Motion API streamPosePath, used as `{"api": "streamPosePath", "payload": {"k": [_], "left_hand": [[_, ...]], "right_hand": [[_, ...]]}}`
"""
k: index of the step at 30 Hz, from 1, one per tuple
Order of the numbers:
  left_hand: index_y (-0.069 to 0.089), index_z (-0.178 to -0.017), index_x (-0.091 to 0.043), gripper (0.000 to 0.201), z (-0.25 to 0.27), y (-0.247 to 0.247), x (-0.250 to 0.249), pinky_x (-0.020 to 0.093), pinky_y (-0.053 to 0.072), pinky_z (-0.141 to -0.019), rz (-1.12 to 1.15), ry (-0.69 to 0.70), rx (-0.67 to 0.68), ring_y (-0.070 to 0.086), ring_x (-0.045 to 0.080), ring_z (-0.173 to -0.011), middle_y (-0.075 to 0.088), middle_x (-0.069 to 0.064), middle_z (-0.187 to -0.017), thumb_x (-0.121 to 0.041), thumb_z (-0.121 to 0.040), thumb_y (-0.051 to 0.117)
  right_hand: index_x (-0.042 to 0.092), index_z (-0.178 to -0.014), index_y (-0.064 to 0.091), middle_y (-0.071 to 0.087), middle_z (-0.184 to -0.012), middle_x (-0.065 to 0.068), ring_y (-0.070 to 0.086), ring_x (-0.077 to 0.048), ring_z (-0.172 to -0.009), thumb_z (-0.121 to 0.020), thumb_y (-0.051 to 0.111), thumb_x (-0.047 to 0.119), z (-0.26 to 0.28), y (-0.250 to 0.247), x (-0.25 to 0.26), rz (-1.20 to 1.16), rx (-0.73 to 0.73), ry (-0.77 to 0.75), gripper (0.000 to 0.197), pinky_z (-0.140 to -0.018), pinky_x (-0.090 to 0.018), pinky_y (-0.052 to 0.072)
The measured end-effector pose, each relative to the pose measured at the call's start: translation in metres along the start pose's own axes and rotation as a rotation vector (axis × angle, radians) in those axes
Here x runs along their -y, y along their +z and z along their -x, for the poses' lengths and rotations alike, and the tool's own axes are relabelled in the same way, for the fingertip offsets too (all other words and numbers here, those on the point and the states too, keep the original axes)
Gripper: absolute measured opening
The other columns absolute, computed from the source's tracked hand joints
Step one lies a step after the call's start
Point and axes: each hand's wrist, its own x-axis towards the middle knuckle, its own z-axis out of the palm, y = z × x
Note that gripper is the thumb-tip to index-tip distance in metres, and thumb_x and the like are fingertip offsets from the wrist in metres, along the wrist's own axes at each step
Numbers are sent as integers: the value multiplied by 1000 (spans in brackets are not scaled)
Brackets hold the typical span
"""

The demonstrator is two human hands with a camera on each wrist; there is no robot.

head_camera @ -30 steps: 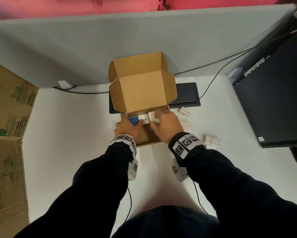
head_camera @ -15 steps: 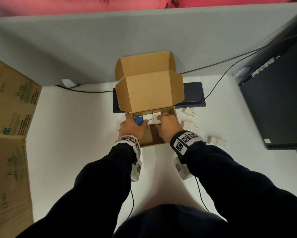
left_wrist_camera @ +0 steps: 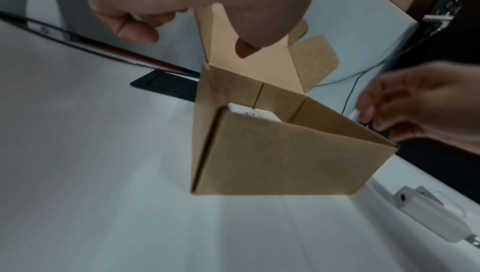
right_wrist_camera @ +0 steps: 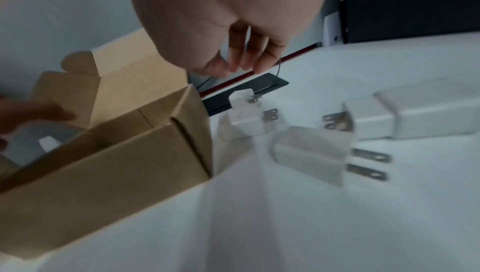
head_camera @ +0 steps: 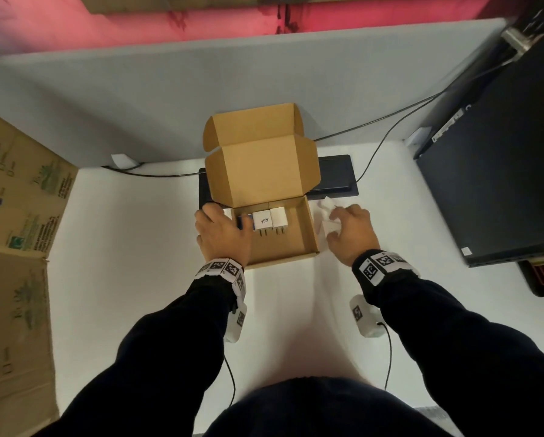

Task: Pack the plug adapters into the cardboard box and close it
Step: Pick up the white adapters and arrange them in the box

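White bench [head_camera: 138, 279], open cardboard box [head_camera: 283, 257] at centre, lid up. We're mid-packing: white adapters [head_camera: 269, 219] stand in a row along the box's far wall. Left hand [head_camera: 223, 238] rests loosely curled at the box's left side. Right hand [head_camera: 351, 233], inside the box half a second ago, is now over three loose adapters [right_wrist_camera: 309, 153] just right of it, fingers relaxed and holding nothing. Next: pinch one, carry it in.

Dark sleeves [head_camera: 176, 348]; tag-printed wristbands [head_camera: 378, 265]; white wrist cameras [head_camera: 366, 316], cabled.
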Motion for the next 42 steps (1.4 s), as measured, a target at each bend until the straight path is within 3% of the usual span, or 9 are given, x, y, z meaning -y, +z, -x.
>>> {"api": "streamPosePath", "payload": {"k": [3, 6, 10, 13, 18, 22, 28, 35, 42], "left_hand": [[51, -85, -10, 21, 11, 3, 1, 43, 47, -68, -28, 170, 90, 52, 33, -82, 56, 11, -89, -27, -83, 62], [62, -79, -14, 13, 15, 8, 0, 40, 46, -71, -88, 398, 253, 53, 30, -83, 60, 6, -86, -26, -83, 60], [74, -100, -19, 26, 10, 16, -13, 43, 46, -87, -187, 526, 497, 53, 30, -106, 68, 2, -110, -26, -91, 50], [67, -126, -22, 37, 5, 20, -23, 47, 40, -100, -287, 545, 614, 44, 29, -125, 58, 3, -133, -26, -96, 46], [57, -135, -30, 41, 1, 26, -32, 54, 40, -100, -476, 572, 655, 36, 32, -130, 44, 6, -142, -31, -96, 47], [51, -136, -19, 44, 3, 31, -33, 53, 46, -94, -456, 498, 629, 37, 33, -127, 45, 6, -139, -28, -94, 52], [47, -138, -19, 47, -4, 32, -30, 47, 48, -94, -389, 472, 675, 37, 32, -127, 45, 3, -142, -27, -93, 58], [49, -137, -17, 51, -9, 28, -29, 47, 50, -89, -347, 446, 692, 39, 30, -126, 48, 4, -139, -36, -92, 61], [46, -140, -20, 54, -6, 28, -32, 46, 51, -88, -393, 459, 693, 38, 32, -128, 46, 3, -141, -38, -92, 61]], "right_hand": [[18, -123, 59, 51, -133, -10, 48, -34, -119, -83, 69, 19, 6, 7, -10, 146, 156, -1, 41, -95, -47, 50], [14, -119, 60, 54, -121, -12, 56, -35, -109, -88, 63, 11, 8, 12, -13, 125, 122, 15, 31, -90, -43, 52], [11, -123, 54, 52, -116, -16, 59, -37, -102, -94, 58, 11, 7, 10, -12, 101, 105, 70, 30, -86, -38, 50], [12, -117, 56, 54, -113, -15, 62, -36, -94, -93, 60, 17, 6, 5, -9, -53, -32, 48, 25, -79, -35, 50], [13, -111, 62, 59, -106, -13, 65, -29, -81, -89, 66, 24, 2, -7, 27, -262, -249, -160, 25, -73, -34, 55], [10, -111, 66, 62, -104, -17, 62, -34, -85, -89, 64, 24, -1, 3, 72, -147, -143, -266, 26, -75, -36, 51], [8, -118, 62, 58, -120, -22, 62, -40, -103, -99, 43, 20, -17, 14, 103, 189, 83, -84, 29, -83, -42, 51], [8, -112, 66, 66, -116, -16, 65, -33, -106, -102, 38, 16, -23, 22, 114, 375, 152, -112, 31, -80, -40, 52], [10, -119, 60, 49, -128, -12, 55, -23, -84, -103, 39, 25, -26, 25, 111, 281, 188, -16, 31, -74, -35, 43]]}}
